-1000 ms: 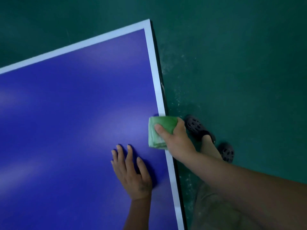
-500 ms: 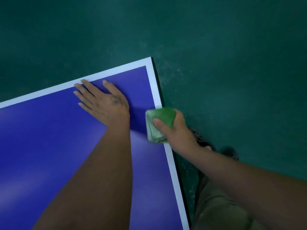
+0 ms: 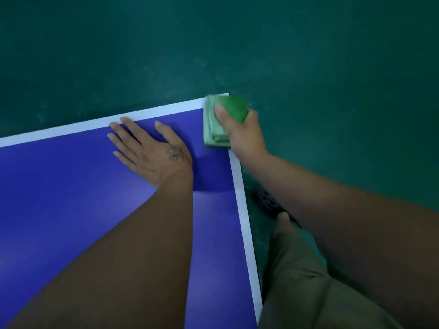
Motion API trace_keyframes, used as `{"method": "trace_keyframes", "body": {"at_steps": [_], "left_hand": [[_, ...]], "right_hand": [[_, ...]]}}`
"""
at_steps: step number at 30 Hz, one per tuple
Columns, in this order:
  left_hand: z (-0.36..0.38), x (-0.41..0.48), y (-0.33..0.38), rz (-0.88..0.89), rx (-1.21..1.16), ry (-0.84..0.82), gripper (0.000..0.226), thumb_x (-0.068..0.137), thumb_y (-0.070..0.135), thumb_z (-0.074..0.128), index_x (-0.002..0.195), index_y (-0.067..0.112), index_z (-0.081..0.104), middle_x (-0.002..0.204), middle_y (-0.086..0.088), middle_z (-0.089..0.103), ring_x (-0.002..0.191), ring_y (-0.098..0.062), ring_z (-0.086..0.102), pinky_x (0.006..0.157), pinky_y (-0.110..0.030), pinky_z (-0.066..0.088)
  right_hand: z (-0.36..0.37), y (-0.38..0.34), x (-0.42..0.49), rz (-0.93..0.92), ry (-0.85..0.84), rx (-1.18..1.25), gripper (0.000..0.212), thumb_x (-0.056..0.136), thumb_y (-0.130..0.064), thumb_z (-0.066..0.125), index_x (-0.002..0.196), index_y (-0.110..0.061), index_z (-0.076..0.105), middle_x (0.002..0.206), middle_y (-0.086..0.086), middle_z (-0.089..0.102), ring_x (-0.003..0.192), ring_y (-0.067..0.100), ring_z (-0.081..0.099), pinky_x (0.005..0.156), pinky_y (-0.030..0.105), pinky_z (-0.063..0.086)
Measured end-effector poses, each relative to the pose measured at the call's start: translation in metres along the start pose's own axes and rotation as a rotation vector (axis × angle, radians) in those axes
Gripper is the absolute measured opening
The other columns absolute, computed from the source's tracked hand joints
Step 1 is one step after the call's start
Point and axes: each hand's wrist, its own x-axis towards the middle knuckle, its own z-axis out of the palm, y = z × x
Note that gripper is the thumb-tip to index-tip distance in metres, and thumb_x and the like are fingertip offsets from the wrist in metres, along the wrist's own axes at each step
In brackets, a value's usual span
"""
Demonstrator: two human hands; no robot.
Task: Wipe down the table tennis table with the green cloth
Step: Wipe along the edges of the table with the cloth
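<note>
Table tennis table point(image 3: 71, 198) has the folded green cloth point(image 3: 215, 134) on its far right corner, and the right hand point(image 3: 244, 136) grips it, thumb pressed on top, the other fingers hidden behind it. The left hand point(image 3: 152, 148) lies flat on the blue top just left of the cloth, fingers straight and spread, tips at the far white line point(image 3: 59, 131).

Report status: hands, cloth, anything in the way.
Right hand grips folded green cloth at the corner of the blue, white-edged table tennis table. Left hand flat on the table beside it. Only that hand near the cloth's path.
</note>
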Motion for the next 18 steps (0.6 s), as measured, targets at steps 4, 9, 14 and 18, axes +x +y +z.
{"method": "trace_keyframes", "body": {"at_steps": [4,9,14,18], "left_hand": [[-0.002,0.0,0.001,0.002,-0.007,0.01,0.074,0.11,0.053,0.031,0.171,0.013,0.029,0.18,-0.006,0.023,0.168,-0.026,0.016,0.135,-0.045,0.008],[0.0,0.0,0.001,0.008,-0.059,0.055,0.072,0.11,0.05,0.038,0.169,0.01,0.034,0.177,-0.01,0.029,0.166,-0.029,0.022,0.135,-0.049,0.014],[0.001,0.0,0.001,0.009,-0.073,0.055,0.07,0.111,0.049,0.04,0.17,0.011,0.033,0.178,-0.009,0.028,0.166,-0.029,0.022,0.136,-0.048,0.012],[0.003,0.0,-0.001,0.002,-0.069,0.057,0.07,0.111,0.047,0.042,0.17,0.011,0.033,0.178,-0.009,0.027,0.166,-0.03,0.021,0.136,-0.049,0.014]], "right_hand": [[0.003,-0.02,0.023,-0.012,-0.033,0.015,0.062,0.092,-0.049,0.085,0.131,-0.013,0.052,0.13,0.006,0.068,0.116,0.024,0.072,0.103,0.051,0.061],[-0.02,0.036,-0.053,0.027,-0.055,-0.089,0.086,0.074,-0.072,0.078,0.142,-0.031,0.044,0.136,-0.001,0.063,0.122,0.018,0.067,0.109,0.05,0.057],[-0.028,0.074,-0.086,0.067,-0.033,-0.123,0.098,0.075,-0.077,0.075,0.153,-0.028,0.043,0.14,-0.001,0.06,0.127,0.019,0.064,0.113,0.053,0.052],[-0.021,0.067,-0.075,0.1,-0.008,-0.117,0.1,0.074,-0.077,0.074,0.153,-0.024,0.044,0.143,0.006,0.06,0.131,0.028,0.062,0.116,0.057,0.048]]}}
